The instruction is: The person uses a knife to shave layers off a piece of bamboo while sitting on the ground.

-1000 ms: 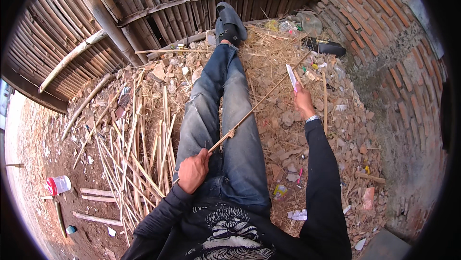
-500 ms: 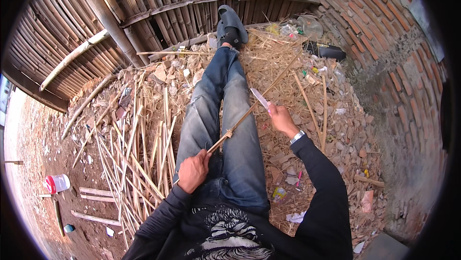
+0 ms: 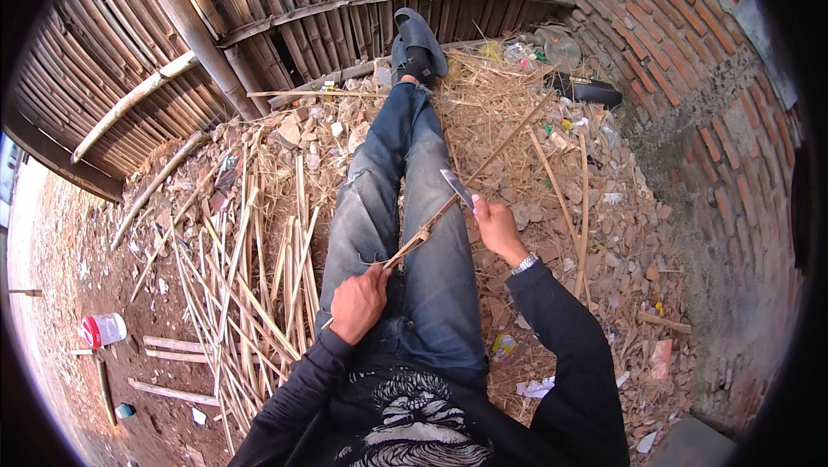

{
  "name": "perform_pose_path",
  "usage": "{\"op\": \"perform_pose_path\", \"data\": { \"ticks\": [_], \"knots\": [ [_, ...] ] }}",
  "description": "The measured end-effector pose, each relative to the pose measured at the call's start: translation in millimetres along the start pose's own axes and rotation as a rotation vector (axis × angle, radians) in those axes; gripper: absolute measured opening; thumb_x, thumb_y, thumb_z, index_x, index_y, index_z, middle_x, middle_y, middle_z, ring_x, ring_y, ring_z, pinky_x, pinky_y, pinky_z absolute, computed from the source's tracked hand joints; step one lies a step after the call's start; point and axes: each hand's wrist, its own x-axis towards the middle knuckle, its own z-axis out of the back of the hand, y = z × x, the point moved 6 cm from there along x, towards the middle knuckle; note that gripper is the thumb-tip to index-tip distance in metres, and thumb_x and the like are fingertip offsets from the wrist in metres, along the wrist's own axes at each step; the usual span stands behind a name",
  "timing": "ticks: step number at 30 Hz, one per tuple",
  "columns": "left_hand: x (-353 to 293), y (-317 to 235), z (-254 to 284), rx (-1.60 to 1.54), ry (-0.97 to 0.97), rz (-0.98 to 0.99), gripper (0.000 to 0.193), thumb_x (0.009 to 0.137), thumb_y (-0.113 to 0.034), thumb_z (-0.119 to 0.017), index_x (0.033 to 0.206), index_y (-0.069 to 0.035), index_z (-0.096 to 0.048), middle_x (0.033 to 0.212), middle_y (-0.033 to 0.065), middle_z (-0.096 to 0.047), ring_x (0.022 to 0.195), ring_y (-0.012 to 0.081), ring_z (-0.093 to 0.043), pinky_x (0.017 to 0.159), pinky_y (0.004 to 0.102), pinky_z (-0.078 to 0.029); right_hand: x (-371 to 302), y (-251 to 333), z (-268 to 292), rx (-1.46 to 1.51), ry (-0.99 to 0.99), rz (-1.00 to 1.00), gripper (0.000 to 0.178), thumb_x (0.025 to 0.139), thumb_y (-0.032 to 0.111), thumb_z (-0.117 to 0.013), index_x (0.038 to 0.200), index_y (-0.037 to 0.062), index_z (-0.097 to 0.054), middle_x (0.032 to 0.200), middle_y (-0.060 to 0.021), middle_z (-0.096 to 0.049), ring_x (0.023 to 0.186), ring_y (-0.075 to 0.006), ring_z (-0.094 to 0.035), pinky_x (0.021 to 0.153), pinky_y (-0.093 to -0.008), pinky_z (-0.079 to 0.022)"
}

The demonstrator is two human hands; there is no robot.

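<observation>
A long thin bamboo strip (image 3: 498, 153) slants across my jeans, from my lap up to the far right. My left hand (image 3: 358, 304) is closed round its near end, and a short tail pokes out behind the fist. Partway along, a pale knot with a loose shaving (image 3: 423, 233) shows on the strip, above my thigh. The fingers of my right hand (image 3: 498, 225) are wrapped round the handle of a knife (image 3: 457, 188). Its blade points up and left and lies against or just over the strip; which of the two cannot be made out.
Many split bamboo strips (image 3: 245, 303) lie heaped to my left. Beyond them stands a red-and-white tub (image 3: 103, 330). A bamboo wall (image 3: 345, 14) closes the far side, a brick wall (image 3: 690, 79) the right. Rubble, straw and litter cover the ground, with a black object (image 3: 585, 89) by the bricks.
The knife and my right hand have come a little nearer and leftward along the strip. My left hand and the strip have shifted slightly to the right.
</observation>
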Motion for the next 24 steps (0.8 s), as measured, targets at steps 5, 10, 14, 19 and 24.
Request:
{"op": "perform_pose_path", "data": {
  "ticks": [5,10,14,19,24],
  "knots": [
    [14.8,-6.6,-3.4,0.004,-0.014,-0.018,0.028,0.105,-0.035,-0.055,0.095,-0.009,-0.061,0.071,0.0240,-0.066,0.068,0.0478,-0.066,0.059,0.0586,-0.051,-44.2,27.7,-29.2,-0.095,0.012,0.294,0.063,0.109,0.046,-0.047,0.073,-0.0031,-0.062,0.061,-0.0202,-0.058,0.055,-0.0335,-0.058,0.059,-0.0456,-0.046],
    [15.7,-20.4,-12.7,-0.038,0.015,-0.035,0.029,0.105,-0.035,-0.055,0.096,-0.008,-0.061,0.071,0.0257,-0.065,0.069,0.0493,-0.065,0.061,0.0594,-0.051,-26.4,-5.5,-2.4,0.124,0.050,0.063,0.057,0.108,0.049,-0.049,0.071,0.0062,-0.057,0.054,-0.0003,-0.049,0.043,-0.0123,-0.045,0.042,-0.0302,-0.035],
    [5.9,-5.1,-3.5,0.046,-0.013,-0.037,0.028,0.105,-0.035,-0.054,0.094,-0.010,-0.060,0.069,0.0223,-0.066,0.065,0.0451,-0.067,0.057,0.0567,-0.052,-52.0,11.9,-17.7,0.902,0.765,-0.430,0.052,0.108,0.052,-0.051,0.072,0.0135,-0.046,0.054,0.0074,-0.035,0.039,-0.0034,-0.028,0.036,-0.0228,-0.017],
    [3.7,-8.9,-2.2,0.097,-0.073,-0.071,0.025,0.105,-0.034,-0.054,0.096,-0.012,-0.059,0.071,0.0183,-0.067,0.063,0.0428,-0.067,0.054,0.0558,-0.051,-34.9,20.8,15.1,0.667,0.338,-0.222,0.049,0.103,0.050,-0.061,0.079,0.0073,-0.061,0.056,0.0073,-0.039,0.042,-0.0060,-0.035,0.040,-0.0259,-0.026],
    [2.9,-8.5,-3.0,0.171,-0.126,-0.127,0.018,0.104,-0.031,-0.056,0.103,-0.014,-0.061,0.078,0.0139,-0.069,0.061,0.0385,-0.068,0.052,0.0518,-0.052,-41.8,63.5,8.0,0.058,0.119,0.320,0.044,0.091,0.041,-0.081,0.080,-0.0004,-0.068,0.058,-0.0056,-0.049,0.056,-0.0203,-0.055,0.055,-0.0394,-0.042]
  ]
}}
